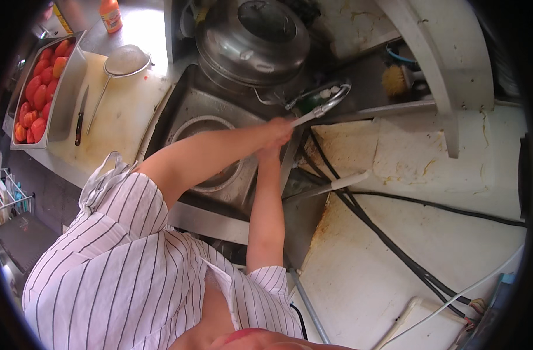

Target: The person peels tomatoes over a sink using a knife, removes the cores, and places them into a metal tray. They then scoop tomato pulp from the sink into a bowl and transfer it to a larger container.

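My left hand (285, 130) and my right hand (269, 151) meet at the right edge of a metal sink (253, 175), by the pale end of a curved metal faucet (334, 103). The left hand overlaps the right and partly hides it. Fingers of both hands are blurred, so whether either grips the faucet tip or the other hand cannot be told. Below my left forearm, a round metal pan or basin (205, 120) lies in the sink. Behind the sink stands a large lidded metal pot (249, 57).
At left, a metal pan (67, 87) holds peeled tomatoes (40, 97). A knife (79, 127) and fine strainer (125, 61) lie on a cutting board (117, 118). Right are a white-handled blade (332, 186), black cables (380, 236), a brush (394, 82) and a metal bracket (441, 87).
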Available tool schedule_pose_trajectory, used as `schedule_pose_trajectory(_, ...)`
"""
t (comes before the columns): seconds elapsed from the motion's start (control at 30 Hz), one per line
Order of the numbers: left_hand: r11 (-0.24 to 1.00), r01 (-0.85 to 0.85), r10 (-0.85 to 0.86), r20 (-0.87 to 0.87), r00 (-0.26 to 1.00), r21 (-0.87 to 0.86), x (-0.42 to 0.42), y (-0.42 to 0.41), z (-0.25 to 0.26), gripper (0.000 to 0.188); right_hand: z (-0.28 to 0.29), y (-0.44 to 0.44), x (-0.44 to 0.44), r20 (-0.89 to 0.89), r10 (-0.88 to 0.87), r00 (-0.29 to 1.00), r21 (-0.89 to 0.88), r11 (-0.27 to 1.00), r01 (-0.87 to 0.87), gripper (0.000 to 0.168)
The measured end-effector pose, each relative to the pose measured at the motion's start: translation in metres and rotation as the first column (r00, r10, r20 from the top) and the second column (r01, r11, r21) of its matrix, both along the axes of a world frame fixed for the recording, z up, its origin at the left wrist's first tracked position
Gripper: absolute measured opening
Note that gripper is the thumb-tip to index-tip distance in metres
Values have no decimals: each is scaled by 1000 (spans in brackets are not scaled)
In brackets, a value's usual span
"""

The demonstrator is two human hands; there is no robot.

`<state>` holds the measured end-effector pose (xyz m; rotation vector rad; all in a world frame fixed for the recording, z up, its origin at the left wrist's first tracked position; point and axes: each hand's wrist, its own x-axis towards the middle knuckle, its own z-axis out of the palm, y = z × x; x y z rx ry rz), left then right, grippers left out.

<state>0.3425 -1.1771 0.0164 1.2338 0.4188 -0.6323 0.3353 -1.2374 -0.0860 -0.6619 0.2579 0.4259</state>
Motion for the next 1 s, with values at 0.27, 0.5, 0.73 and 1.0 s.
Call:
schedule_pose_trajectory(0.27, 946, 314, -325, 229, 917, 84, -29, 26, 6, 67, -4, -26, 32, 398, -128, 908, -485, 811, 327, 24)
schedule_pose_trajectory(0.5, 244, 37, -896, 211, 390, 969, -125, 123, -29, 18, 41, 20, 78, 138, 643, 753, -882, -266, 389, 45)
schedule_pose_trajectory(0.73, 187, -123, -917, 218, 335, 975, -168, 189, 7, 12, 31, -19, 116, 185, 245, 952, -824, 566, 15, 42)
schedule_pose_trajectory(1.0, 211, -221, -671, 306, 675, 952, -238, 314, 53, 18, 9, -38, 87, 326, -177, 929, -594, 726, 347, 29)
